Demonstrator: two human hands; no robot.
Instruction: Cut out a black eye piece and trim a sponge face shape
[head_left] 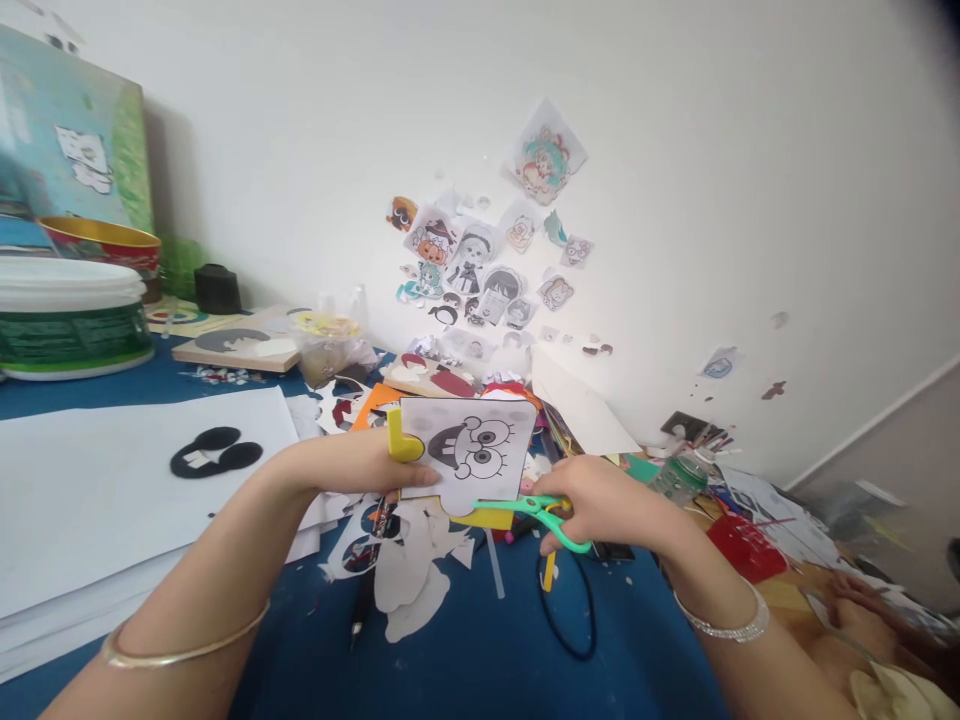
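Left hand: gripping the printout by its left edge, thumb lying flat across the lower front, remaining fingers curled behind the sheet; a yellow piece is sitting at the thumb's base against the sheet's edge.

Printout: a cartoon face in black outline, being held upright above the blue table, between the two hands, with yellow backing showing along its bottom edge.

Right hand: closing around the green scissors, fingers through the handle loops; blades are pointing left, meeting the printout's lower edge. How far the blades are parted cannot be told.

Wrists: a thin bangle is circling the left, a beaded bracelet the right.

Table: white scraps are lying directly under the hands; a black cord is looping below the scissors. White sheets are stacking at left, bearing a black cutout. A lidded tub is standing at far left.

Wall: stickers are clustering above the table's rear edge.
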